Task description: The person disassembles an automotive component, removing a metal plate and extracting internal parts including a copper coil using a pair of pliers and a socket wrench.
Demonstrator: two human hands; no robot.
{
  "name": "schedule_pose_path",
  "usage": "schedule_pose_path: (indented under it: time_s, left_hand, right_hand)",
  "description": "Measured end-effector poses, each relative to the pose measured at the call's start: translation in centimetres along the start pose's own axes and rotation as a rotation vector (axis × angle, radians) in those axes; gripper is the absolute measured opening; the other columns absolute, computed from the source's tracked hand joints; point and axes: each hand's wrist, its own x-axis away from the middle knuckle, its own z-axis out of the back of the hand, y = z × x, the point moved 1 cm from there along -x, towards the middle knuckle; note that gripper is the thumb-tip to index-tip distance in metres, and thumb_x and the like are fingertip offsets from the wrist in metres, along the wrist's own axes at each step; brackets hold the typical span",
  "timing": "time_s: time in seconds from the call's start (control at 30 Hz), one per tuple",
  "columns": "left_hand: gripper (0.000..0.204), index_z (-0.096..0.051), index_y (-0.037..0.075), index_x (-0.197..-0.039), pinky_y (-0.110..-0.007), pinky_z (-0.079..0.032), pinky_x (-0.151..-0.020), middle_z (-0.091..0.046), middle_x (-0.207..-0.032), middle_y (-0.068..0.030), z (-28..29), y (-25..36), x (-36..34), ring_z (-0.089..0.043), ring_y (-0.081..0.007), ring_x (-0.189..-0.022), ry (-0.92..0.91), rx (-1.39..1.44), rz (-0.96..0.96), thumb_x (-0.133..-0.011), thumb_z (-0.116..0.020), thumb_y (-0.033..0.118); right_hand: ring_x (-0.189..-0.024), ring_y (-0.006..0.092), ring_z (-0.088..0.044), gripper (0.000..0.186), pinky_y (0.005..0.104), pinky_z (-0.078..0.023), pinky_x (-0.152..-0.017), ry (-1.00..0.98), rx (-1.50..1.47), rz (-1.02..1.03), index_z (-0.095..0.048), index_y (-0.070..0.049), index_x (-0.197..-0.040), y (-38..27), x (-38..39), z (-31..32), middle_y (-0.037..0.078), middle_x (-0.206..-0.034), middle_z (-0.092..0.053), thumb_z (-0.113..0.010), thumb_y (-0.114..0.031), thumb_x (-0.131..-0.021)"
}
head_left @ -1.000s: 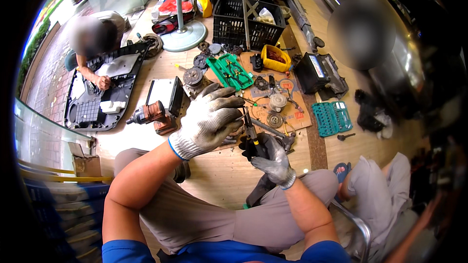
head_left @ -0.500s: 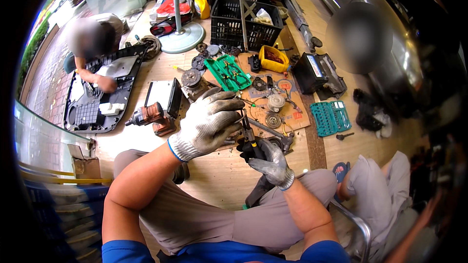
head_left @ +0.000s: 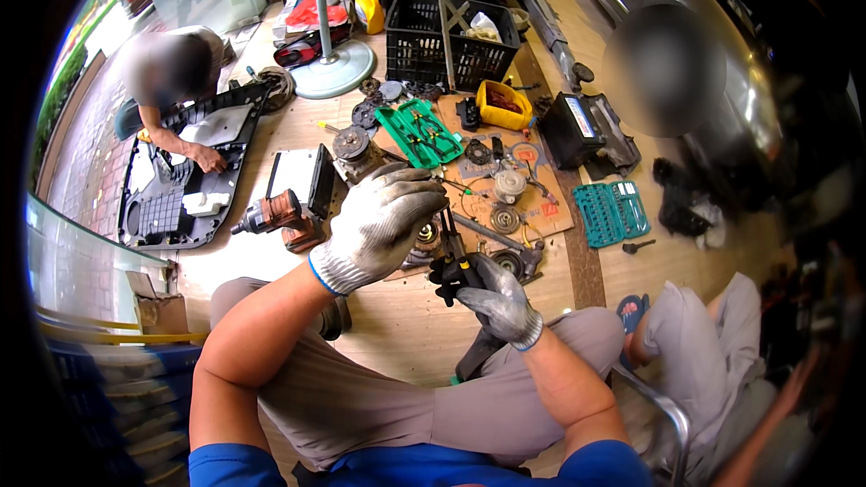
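Note:
My gloved right hand [head_left: 505, 303] is closed around black pliers [head_left: 460, 272] with yellow marks on the handles. Their slim jaws point up and away from me, and the handles stand apart. My gloved left hand [head_left: 383, 225] is raised beside the jaw tips, palm down, its fingers bent and pressed together. Whatever those fingers may pinch is hidden behind the glove. Beyond my hands, an open green case [head_left: 419, 133] holds several small pliers. Between the case and my right hand, round metal parts, including a silver pulley-like part [head_left: 510, 185], lie on flat cardboard [head_left: 552, 216].
An orange-brown power drill [head_left: 281, 215] and a metal motor-like part [head_left: 354, 149] are on the left. A co-worker's hand [head_left: 210, 160] touches a black door panel [head_left: 171, 203]. A black battery [head_left: 573, 133], teal socket set [head_left: 611, 214] and yellow container [head_left: 503, 106] stand right. Another person sits at right.
The pliers in my right hand have turned slightly, and both handles now show spread apart. My left hand has shifted slightly left. The co-worker's hand has moved a little over the panel.

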Motion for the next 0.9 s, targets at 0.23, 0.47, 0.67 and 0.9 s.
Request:
schedule_pose_path:
  time_s: [0.23, 0.47, 0.67, 0.9]
  left_hand:
    - [0.029, -0.076, 0.005, -0.111, -0.047, -0.058, -0.096, -0.076, -0.108, -0.0139, -0.9, -0.5, -0.1, -0.074, -0.0354, -0.107, 0.020, -0.024, 0.021, -0.083, -0.077, -0.001]
    - [0.029, -0.075, 0.005, -0.112, -0.047, -0.060, -0.087, -0.076, -0.102, -0.0156, -1.7, -0.8, -0.2, -0.074, -0.0370, -0.097, 0.039, -0.015, 0.038, -0.084, -0.075, -0.002]
    - [0.030, -0.074, 0.007, -0.113, -0.048, -0.059, -0.084, -0.075, -0.098, -0.0142, -2.6, -1.4, 0.3, -0.073, -0.0366, -0.092, 0.057, -0.017, 0.048, -0.084, -0.072, -0.001]
    - [0.037, -0.073, 0.012, -0.120, -0.049, -0.057, -0.082, -0.074, -0.099, -0.0160, -3.8, -2.1, 1.3, -0.071, -0.0392, -0.092, -0.008, -0.001, 0.175, -0.084, -0.071, 0.002]
  right_hand:
    - [-0.111, 0.0291, -0.068, 0.036, 0.0398, -0.057, -0.092, -0.042, -0.169, 0.014, -0.057, 0.009, -0.130, 0.5, -0.3, -0.4, 0.024, -0.130, -0.067, -0.064, -0.001, -0.097]
    - [-0.117, 0.0333, -0.069, 0.028, 0.0470, -0.061, -0.092, -0.038, -0.297, 0.011, -0.057, 0.008, -0.126, 1.0, -0.5, -1.2, 0.024, -0.130, -0.064, -0.060, -0.001, -0.099]
    - [-0.117, 0.0320, -0.069, 0.027, 0.0468, -0.062, -0.091, 0.027, -0.234, -0.073, -0.058, 0.003, -0.127, 1.1, -0.6, -1.1, 0.020, -0.130, -0.065, -0.059, -0.004, -0.101]
    - [-0.106, 0.0287, -0.072, 0.026, 0.0443, -0.064, -0.083, 0.110, -0.196, -0.144, -0.058, 0.001, -0.126, 0.8, -0.5, -1.3, 0.018, -0.123, -0.068, -0.059, -0.013, -0.104]
